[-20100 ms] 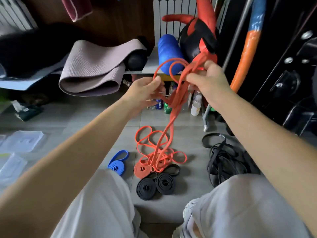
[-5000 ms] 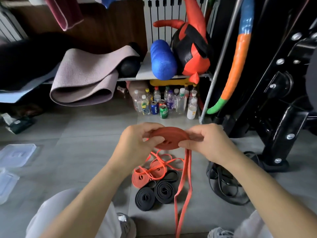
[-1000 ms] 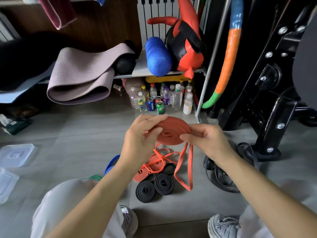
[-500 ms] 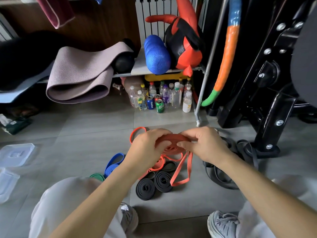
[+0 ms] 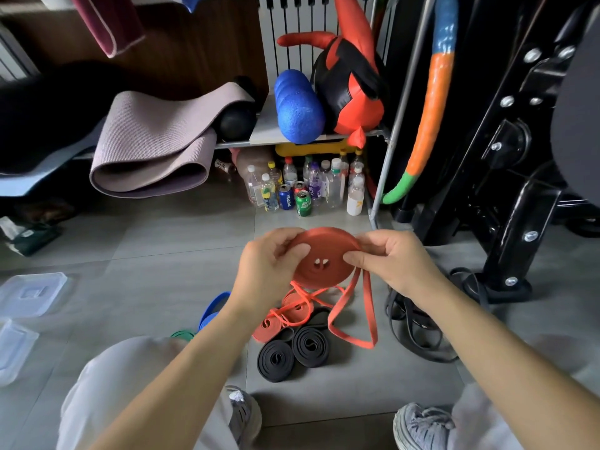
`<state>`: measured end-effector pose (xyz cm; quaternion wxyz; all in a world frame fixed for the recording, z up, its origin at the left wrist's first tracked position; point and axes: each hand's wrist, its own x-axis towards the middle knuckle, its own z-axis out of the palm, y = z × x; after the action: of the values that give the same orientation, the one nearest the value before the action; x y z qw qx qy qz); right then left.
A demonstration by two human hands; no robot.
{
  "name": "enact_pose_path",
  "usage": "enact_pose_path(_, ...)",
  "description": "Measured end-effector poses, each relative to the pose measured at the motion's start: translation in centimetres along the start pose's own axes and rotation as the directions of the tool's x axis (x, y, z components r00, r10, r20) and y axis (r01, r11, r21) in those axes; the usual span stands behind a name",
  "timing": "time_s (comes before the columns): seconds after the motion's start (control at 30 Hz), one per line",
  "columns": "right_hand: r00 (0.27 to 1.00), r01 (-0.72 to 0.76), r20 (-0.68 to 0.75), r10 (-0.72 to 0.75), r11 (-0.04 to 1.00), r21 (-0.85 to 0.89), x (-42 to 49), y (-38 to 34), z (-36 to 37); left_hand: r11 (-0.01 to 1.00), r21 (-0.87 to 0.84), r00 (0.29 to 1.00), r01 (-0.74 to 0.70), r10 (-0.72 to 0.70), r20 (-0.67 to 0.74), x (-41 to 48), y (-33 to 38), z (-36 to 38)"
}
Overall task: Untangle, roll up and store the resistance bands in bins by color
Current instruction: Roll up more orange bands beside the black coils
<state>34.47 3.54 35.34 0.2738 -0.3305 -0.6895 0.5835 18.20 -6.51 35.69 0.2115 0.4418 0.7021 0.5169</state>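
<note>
A: Half a second on, the orange coil [image 5: 323, 258] sits higher, face-on at frame centre, with its loose tail [image 5: 354, 319] dangling below.

B: The left hand [image 5: 269, 271] and right hand [image 5: 396, 261] pinch its rim with curled fingers. If either pinch slackens, the springy coil could unwind onto the black rolls [image 5: 292, 352] at lower centre.

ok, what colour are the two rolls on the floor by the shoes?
Black, both rolls; head view shows them best, beside the hanging loop of the orange band.
</note>
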Motion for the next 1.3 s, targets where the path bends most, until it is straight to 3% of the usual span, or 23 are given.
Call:
enact_pose_path(0.07,0.999,-0.021,-0.025,0.021,1.0,0.001,0.1,0.1,0.0,0.991,-0.119,0.997,0.061,-0.067,-0.046,0.3,0.0,-0.2)
enact_pose_path(0.17,0.997,-0.039,-0.066,0.041,0.999,0.024,0.2,0.1,-0.1,0.965,-0.225,0.99,0.134,-0.139,-0.006,0.3,0.0,-0.2)
enact_pose_path(0.27,0.999,-0.029,-0.028,0.028,0.999,-0.025,0.3,0.1,-0.5,0.993,-0.074,0.993,0.094,-0.088,0.079,0.3,-0.4,-0.1)
enact_pose_path(0.33,1.0,-0.021,0.006,0.022,0.994,-0.107,0.2,0.1,-0.5,0.974,0.21,0.991,-0.091,0.067,0.118,-0.1,-0.8,-0.1)
enact_pose_path(0.37,1.0,-0.016,0.022,0.02,0.987,-0.161,0.2,0.2,-0.4,0.908,0.346,0.968,-0.237,0.192,0.16,-0.4,-0.8,-0.1)
enact_pose_path(0.43,0.998,-0.007,0.057,0.021,0.971,-0.239,0.0,0.5,0.0,0.755,0.451,0.877,-0.477,0.371,0.306,-0.8,-1.0,0.2)
enact_pose_path(0.47,0.997,-0.009,0.071,0.027,0.969,-0.248,0.0,0.6,0.0,0.738,0.439,0.855,-0.512,0.391,0.341,-0.9,-1.1,0.4)
enact_pose_path(0.5,0.996,-0.015,0.076,0.035,0.969,-0.247,-0.1,0.6,0.1,0.766,0.409,0.863,-0.495,0.378,0.335,-1.0,-1.1,0.5)
enact_pose_path(0.6,0.997,-0.001,0.074,0.022,0.963,-0.271,-0.2,0.6,-0.1,0.93,0.265,0.954,-0.255,0.196,0.227,-0.6,-1.0,0.6)
enact_pose_path(0.87,0.997,0.012,0.074,0.019,0.921,-0.39,-0.2,1.0,-0.1,0.991,0.115,0.971,-0.071,0.042,0.236,-0.1,-1.1,0.5)
enact_pose_path(0.93,0.996,0.013,0.081,0.023,0.909,-0.417,-0.1,1.1,-0.1,0.957,0.248,0.966,-0.148,0.086,0.243,-0.6,-0.9,0.7)
enact_pose_path(1.0,0.995,0.0,0.089,0.044,0.898,-0.44,0.0,1.2,-0.1,0.85,0.448,0.946,-0.277,0.161,0.28,-1.2,-0.9,1.0)
enact_pose_path(1.1,0.995,-0.02,0.085,0.058,0.919,-0.395,0.0,1.2,0.0,0.722,0.51,0.875,-0.468,0.3,0.38,-1.6,-1.6,1.4)
enact_pose_path(1.3,0.998,0.023,0.058,-0.008,0.965,-0.261,0.2,0.3,-0.2,0.845,0.336,0.9,-0.416,0.331,0.283,-1.0,-1.4,0.5)
